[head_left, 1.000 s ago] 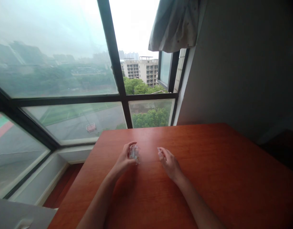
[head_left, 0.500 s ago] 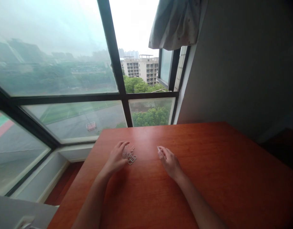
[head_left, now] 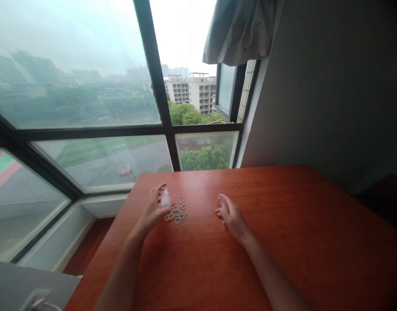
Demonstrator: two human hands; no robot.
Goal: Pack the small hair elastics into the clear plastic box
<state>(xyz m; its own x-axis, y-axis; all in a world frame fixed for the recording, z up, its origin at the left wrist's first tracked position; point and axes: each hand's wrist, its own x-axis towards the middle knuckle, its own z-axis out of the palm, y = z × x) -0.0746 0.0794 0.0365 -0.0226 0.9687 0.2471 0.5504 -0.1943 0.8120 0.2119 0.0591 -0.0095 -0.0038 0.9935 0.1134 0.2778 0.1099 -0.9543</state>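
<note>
Over the left part of the table, my left hand (head_left: 155,208) is closed around a small clear plastic box (head_left: 165,198), held between thumb and fingers and tilted on its side. Just right of it lies a loose pile of small rings (head_left: 178,212), most of them silvery, a few yellowish at the near left. My right hand (head_left: 231,216) is some way to the right of the rings. Its fingers pinch a thin clear plastic piece (head_left: 223,203), which looks like a lid; the fingers partly cover it.
The reddish-brown wooden table (head_left: 276,242) reaches to a dark-framed window (head_left: 169,129) at the back. A grey wall (head_left: 308,95) stands at the right, a curtain (head_left: 239,34) hangs above. A low ledge (head_left: 106,205) runs along the left.
My left hand has drawn a little left and lifted the box off the rings, which now lie spread in fuller view. My right hand has turned slightly, showing more of the clear piece.
</note>
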